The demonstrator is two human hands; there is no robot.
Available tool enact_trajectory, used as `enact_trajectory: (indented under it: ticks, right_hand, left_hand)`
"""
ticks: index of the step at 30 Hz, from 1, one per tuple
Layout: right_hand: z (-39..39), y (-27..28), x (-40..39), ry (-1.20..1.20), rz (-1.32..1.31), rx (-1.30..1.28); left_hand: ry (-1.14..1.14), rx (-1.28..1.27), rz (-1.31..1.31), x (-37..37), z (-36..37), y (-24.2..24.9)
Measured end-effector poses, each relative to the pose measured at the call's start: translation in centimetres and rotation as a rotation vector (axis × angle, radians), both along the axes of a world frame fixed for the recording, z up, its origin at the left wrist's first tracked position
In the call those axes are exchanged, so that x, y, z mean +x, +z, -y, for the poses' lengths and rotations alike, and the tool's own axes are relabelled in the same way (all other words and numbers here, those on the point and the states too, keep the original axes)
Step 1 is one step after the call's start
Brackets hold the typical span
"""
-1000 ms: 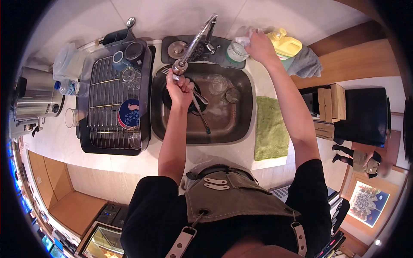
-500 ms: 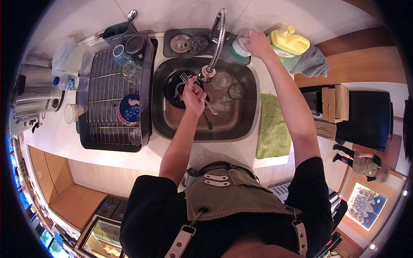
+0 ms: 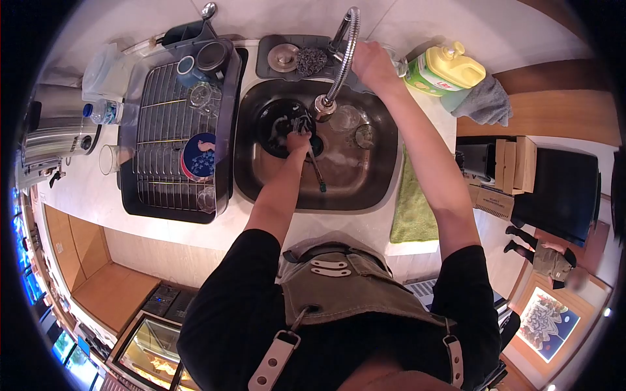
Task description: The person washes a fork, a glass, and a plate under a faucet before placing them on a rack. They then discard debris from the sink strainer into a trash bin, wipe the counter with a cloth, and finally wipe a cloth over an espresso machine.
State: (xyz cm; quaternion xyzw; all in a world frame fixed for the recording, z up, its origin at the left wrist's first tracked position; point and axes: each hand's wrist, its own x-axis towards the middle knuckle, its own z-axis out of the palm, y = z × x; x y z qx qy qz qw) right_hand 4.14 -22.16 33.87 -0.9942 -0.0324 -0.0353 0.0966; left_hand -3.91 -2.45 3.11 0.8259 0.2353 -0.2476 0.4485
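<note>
Over the sink, my left hand is closed on a fork, its tines pointing up over a dark wet plate. A thin utensil with a green tip lies just below that hand. My right hand is bent behind the curved faucet hose, at the back of the sink; its fingertips are hidden. The faucet head hangs over the sink between my hands. A clear glass and a small round item sit in the sink.
On the left stands a dish rack with a blue mug, glasses and a blue dish. A scrubber lies behind the sink. To the right are a yellow soap jug, grey cloth and green towel. A person stands far right.
My left hand has moved down toward the plate with the fork. My right hand has left the container beside the soap jug and moved left to the faucet.
</note>
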Motion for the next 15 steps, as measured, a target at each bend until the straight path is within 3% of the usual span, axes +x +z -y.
enact_trajectory:
  ticks: [1,4,6,8,11,14,15]
  right_hand:
    - [-0.4,0.4,-0.6,-0.027,-0.038,0.043]
    - [-0.7,-3.2,-3.1,0.206,0.065,0.062]
    - [-1.5,-2.5,-5.1,0.199,-0.084,0.22]
    - [-2.5,-2.0,-6.9,0.139,-0.134,0.426]
    - [-3.3,-2.9,-8.6,0.045,-0.085,0.805]
    - [-3.3,-4.3,-9.4,0.047,-0.012,0.92]
    - [-3.1,-2.5,-9.7,0.04,-0.102,0.866]
  left_hand:
    - [-0.001,-0.014,-0.018,-0.1,0.1,-0.9]
    - [-0.246,0.095,0.317,-0.6,-0.2,-3.4]
    - [-0.216,0.14,0.518,-0.5,0.2,-5.8]
    - [-0.176,0.071,0.502,-0.1,0.2,-6.7]
    - [-0.103,-0.227,0.216,0.9,-1.0,-8.3]
    - [-0.126,-0.118,0.142,2.1,-1.5,-5.2]
    - [-0.266,-0.035,0.243,1.6,-1.5,-2.7]
